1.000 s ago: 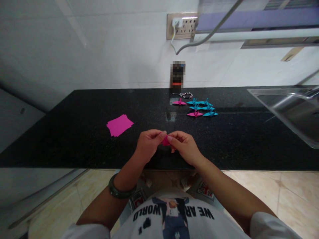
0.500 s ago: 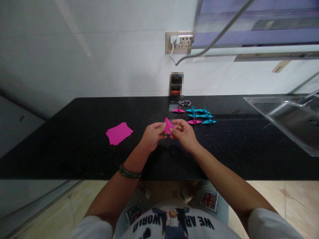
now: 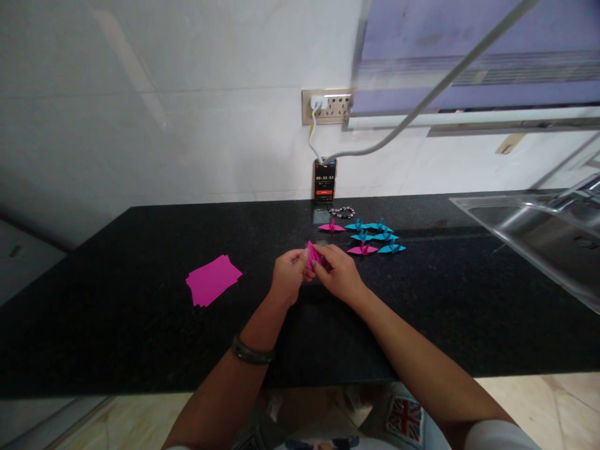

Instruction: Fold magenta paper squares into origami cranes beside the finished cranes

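Note:
A small folded piece of pink origami paper point(image 3: 311, 255) is pinched between my two hands above the dark counter. My left hand point(image 3: 288, 273) grips its left side with thumb and fingers closed. On the other side, my right hand point(image 3: 341, 272) holds the paper, and its fingers cover part of the folds. Just beyond my right hand stand several finished paper cranes, among them a pink crane point(image 3: 362, 250), another pink crane point(image 3: 332, 227) and a blue crane point(image 3: 392, 249). To the left lies a loose stack of pink paper sheets point(image 3: 213, 279).
A phone point(image 3: 325, 182) showing a timer leans against the wall, with a beaded strap point(image 3: 345, 213) beside it. Its cable rises to a wall socket point(image 3: 327, 107). A metal sink point(image 3: 529, 244) is set into the black counter point(image 3: 140, 337) at the right.
The pink paper has gone from a wider, flat triangle to a narrower shape, and my hands have come closer together around it. The whole view has shifted, so the counter appears lower.

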`<state>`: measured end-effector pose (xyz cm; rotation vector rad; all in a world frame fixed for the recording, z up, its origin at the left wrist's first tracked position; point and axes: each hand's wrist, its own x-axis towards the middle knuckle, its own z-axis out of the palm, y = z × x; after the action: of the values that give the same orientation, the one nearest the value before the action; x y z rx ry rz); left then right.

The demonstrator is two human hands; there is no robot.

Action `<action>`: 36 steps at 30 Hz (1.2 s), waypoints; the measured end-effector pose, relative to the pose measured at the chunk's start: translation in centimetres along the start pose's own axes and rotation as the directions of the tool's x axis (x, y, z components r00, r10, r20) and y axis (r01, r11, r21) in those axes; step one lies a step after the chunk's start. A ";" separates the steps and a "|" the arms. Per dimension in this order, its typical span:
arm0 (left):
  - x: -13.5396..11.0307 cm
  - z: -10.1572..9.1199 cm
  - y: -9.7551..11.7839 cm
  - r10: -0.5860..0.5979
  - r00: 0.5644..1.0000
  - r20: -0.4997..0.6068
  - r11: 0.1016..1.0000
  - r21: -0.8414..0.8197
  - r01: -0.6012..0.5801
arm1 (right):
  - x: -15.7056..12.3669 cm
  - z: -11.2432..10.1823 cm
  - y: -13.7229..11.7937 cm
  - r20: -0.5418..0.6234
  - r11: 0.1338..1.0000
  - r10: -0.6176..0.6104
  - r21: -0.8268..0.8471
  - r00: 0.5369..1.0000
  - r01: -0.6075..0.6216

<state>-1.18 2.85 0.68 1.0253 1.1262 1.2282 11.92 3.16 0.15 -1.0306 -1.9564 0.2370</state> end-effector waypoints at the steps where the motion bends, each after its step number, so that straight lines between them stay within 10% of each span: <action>1: 0.0 -0.1 -0.1 -0.020 1.000 0.005 0.999 -0.028 0.020 | -0.1 0.1 0.2 -0.014 0.999 0.003 0.034 1.000 -0.003; 19: -0.7 -0.4 -0.5 -0.005 0.999 0.042 0.999 -0.054 0.007 | -0.8 0.1 0.7 -0.101 0.921 0.253 0.331 0.962 -0.207; 26: -0.7 -0.5 -0.7 0.002 0.999 0.038 0.998 -0.060 0.000 | -0.6 -0.5 0.9 -0.075 1.000 0.004 0.011 0.997 -0.003; 36: -0.6 -0.4 -0.8 -0.005 1.000 -0.011 0.998 -0.064 0.004 | -0.4 -0.6 0.9 -0.032 0.999 -0.039 -0.030 0.999 0.038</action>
<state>-1.47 2.15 -0.08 0.9681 1.0900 1.2604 12.96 3.30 -0.23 -1.0094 -1.9536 0.1696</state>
